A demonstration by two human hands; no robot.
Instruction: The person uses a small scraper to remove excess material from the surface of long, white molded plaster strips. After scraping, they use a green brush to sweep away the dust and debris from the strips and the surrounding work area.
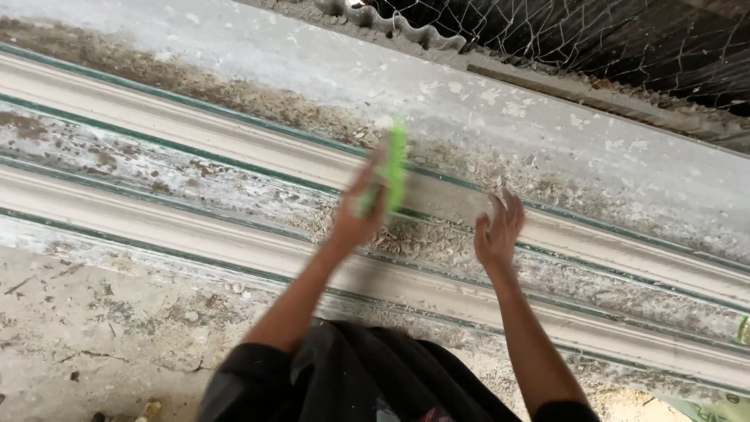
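Green plastic flat tool [394, 164], blurred: I see my left hand [358, 215] closed around it, pressed onto the pale moulded plaster strip [234, 148] amid crumbly debris [437, 242]. My right hand [498, 230] hovers open, empty, seemingly for balance.

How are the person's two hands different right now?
The left hand is closed around a bright green tool, while the right hand holds nothing. The left hand's grip is shut; the right hand's fingers are open and spread. The left hand looks blurred; the right hand looks sharper. Both reach over the long pale moulding strips, covered in dusty crumbs.
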